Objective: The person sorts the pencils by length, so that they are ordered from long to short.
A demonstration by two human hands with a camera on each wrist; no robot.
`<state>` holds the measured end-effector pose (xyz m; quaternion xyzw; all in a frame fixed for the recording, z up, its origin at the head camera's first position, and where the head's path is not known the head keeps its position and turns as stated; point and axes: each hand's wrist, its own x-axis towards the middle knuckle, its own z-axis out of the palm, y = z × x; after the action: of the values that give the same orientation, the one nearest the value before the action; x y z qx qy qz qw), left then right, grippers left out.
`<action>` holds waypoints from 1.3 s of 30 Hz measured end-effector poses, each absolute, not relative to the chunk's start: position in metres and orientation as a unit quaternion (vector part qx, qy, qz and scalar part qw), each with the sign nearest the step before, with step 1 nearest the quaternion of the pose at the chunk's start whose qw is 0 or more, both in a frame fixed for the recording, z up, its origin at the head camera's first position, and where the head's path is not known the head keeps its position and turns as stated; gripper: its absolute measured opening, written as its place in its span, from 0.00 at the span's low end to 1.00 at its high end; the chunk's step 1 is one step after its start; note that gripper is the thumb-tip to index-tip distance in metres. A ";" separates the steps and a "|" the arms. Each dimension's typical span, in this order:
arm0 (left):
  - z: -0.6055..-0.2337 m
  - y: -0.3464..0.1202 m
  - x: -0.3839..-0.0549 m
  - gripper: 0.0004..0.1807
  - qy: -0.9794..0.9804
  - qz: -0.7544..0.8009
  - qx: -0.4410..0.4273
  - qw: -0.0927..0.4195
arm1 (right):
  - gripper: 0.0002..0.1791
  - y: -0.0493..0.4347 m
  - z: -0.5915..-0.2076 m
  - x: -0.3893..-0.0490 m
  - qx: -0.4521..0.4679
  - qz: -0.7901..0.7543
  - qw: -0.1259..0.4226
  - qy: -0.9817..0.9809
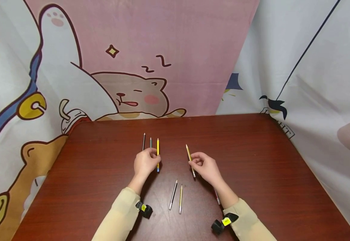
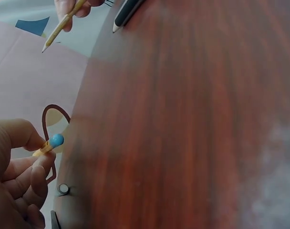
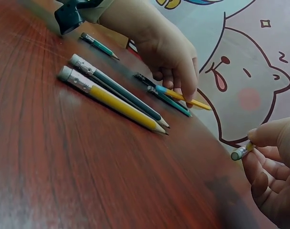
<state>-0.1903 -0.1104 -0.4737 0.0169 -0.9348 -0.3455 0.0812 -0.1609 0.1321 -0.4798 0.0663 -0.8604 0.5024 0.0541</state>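
Note:
My left hand (image 1: 146, 162) pinches a yellow pencil (image 1: 158, 147) between thumb and fingers. Its rounded blue end (image 2: 56, 140) sticks out toward the camera in the left wrist view. Just left of that pencil are a black pencil (image 1: 144, 140) and a teal pencil (image 1: 151, 142), their lower parts hidden behind the hand. To the right, my right hand (image 1: 205, 168) holds another yellow pencil (image 1: 188, 152) by thumb and fingertips, tip pointing away and slightly left. The eraser end (image 3: 239, 153) of this one shows in the right wrist view.
Between the forearms, a black pencil (image 1: 173, 194) and a yellow pencil (image 1: 180, 199) lie side by side on the brown table (image 1: 253, 160). A dark red pencil (image 1: 217, 196) is partly hidden by the right forearm. A cartoon-printed curtain (image 1: 199, 50) hangs behind the table.

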 end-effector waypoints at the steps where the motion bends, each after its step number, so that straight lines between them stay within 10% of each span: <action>1: -0.474 -0.110 -0.191 0.14 -0.935 -0.344 0.018 0.083 | 0.11 0.131 -0.480 -0.162 0.067 0.503 0.054 -0.860; 39: -0.488 -0.107 -0.207 0.12 -0.964 -0.235 0.001 0.126 | 0.12 0.093 -0.482 -0.188 0.070 0.502 0.025 -0.861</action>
<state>-0.2071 -0.1073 -0.4879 0.0007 -0.9637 -0.2355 0.1262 -0.1880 0.0933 -0.4823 0.0700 -0.8614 0.5024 0.0247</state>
